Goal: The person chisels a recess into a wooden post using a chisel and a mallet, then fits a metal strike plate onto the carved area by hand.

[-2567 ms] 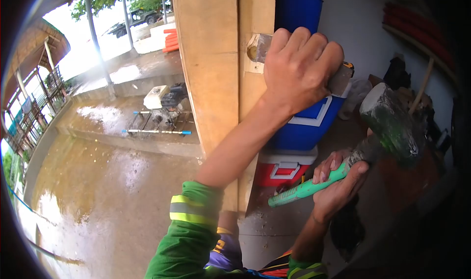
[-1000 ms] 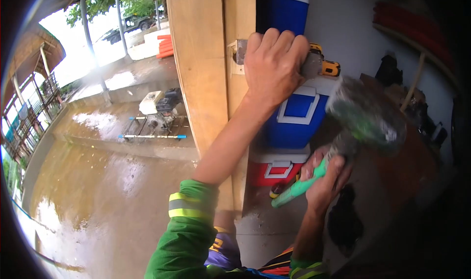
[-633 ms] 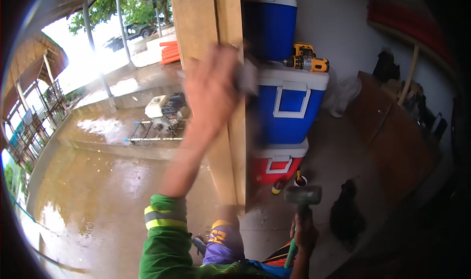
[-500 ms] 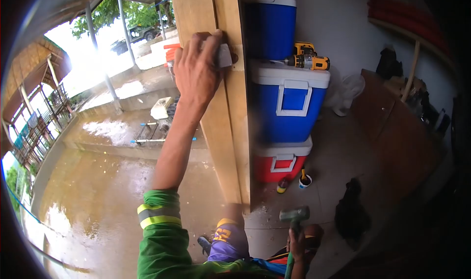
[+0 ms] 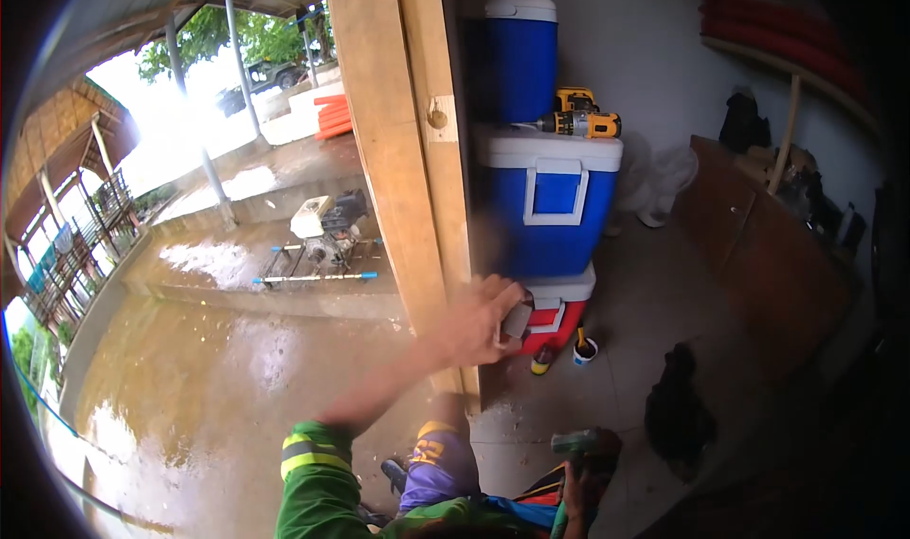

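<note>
Wet concrete (image 5: pixel 190 378) outside and a dim floor (image 5: pixel 607 387) indoors are divided by a wooden panel (image 5: pixel 412 179), its long axis near upright. On its edge a round hole (image 5: pixel 436 119) is set well above both hands, the left hand (image 5: pixel 474 323) being nearer. A grey block (image 5: pixel 518 319) is clasped there; whether the panel is touched cannot be told. A hammer (image 5: pixel 573 441) is gripped in the shadowed right hand (image 5: pixel 574 485), well apart. The block is mostly hidden; the hammer's lower end is cut off.

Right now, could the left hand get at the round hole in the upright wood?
Probably yes: the round hole is uncovered and nothing visible stands between, though the left hand, lower down, holds a grey block.
</note>
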`<state>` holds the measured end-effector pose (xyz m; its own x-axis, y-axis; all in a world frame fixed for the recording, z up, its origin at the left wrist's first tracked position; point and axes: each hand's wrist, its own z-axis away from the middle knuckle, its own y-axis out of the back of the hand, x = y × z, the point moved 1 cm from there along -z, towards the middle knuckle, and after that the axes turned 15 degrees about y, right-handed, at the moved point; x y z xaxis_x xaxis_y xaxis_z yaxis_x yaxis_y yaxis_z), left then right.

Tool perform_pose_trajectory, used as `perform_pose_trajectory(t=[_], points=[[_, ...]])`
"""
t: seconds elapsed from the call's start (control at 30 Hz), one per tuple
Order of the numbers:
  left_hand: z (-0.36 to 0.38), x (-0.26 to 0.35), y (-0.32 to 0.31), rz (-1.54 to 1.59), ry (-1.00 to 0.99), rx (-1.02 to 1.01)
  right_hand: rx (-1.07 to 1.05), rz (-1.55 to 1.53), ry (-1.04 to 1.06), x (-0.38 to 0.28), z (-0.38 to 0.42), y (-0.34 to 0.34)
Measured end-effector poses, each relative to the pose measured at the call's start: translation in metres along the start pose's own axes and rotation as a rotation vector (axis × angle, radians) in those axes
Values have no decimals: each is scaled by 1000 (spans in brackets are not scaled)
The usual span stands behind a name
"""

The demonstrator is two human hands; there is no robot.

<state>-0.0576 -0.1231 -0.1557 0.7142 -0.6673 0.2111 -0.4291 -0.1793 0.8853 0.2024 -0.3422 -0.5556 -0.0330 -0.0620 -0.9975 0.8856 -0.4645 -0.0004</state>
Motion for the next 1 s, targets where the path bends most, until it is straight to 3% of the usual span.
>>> perform_pose_trajectory(t=[0.07, 0.1, 0.17, 0.2, 0.27, 0.4, 0.47, 0.53, 0.6, 0.63, 0.73, 0.83, 1.0], points=[[3, -4, -1, 340, -48, -56, 6, 4, 15, -12, -5, 0], [-1, -11, 12, 362, -32, -153, 3, 10, 24, -21, -7, -1], [-14, 0, 73, 836, -8, -106, -18, 21, 58, -50, -20, -7], [-18, 2, 89, 926, -99, 6, -33, 26, 73, -65, -26, -10], [-21, -1, 114, 991, 28, 55, -75, 33, 152, -111, -36, -19], [-29, -15, 151, 805, 9, 190, -114, -143, 522, -245, -33, -45], [-40, -21, 167, 744, -23, 319, -175, -250, 708, -282, -39, -53], [-56, -25, 186, 710, -72, 512, -213, -153, 889, -312, -48, -55], [-81, -47, 205, 531, -17, 592, -213, 138, 902, -372, -33, -57], [-87, -55, 209, 443, 14, 628, -211, 145, 991, -391, -31, -61], [-99, -46, 212, 665, -187, 531, -197, 184, 1232, -443, -28, -76], [-102, -45, 215, 592, -177, 534, -153, 204, 1467, -483, -29, -91], [-105, -49, 214, 587, -223, 526, -90, 267, 1587, -533, -26, -107]])
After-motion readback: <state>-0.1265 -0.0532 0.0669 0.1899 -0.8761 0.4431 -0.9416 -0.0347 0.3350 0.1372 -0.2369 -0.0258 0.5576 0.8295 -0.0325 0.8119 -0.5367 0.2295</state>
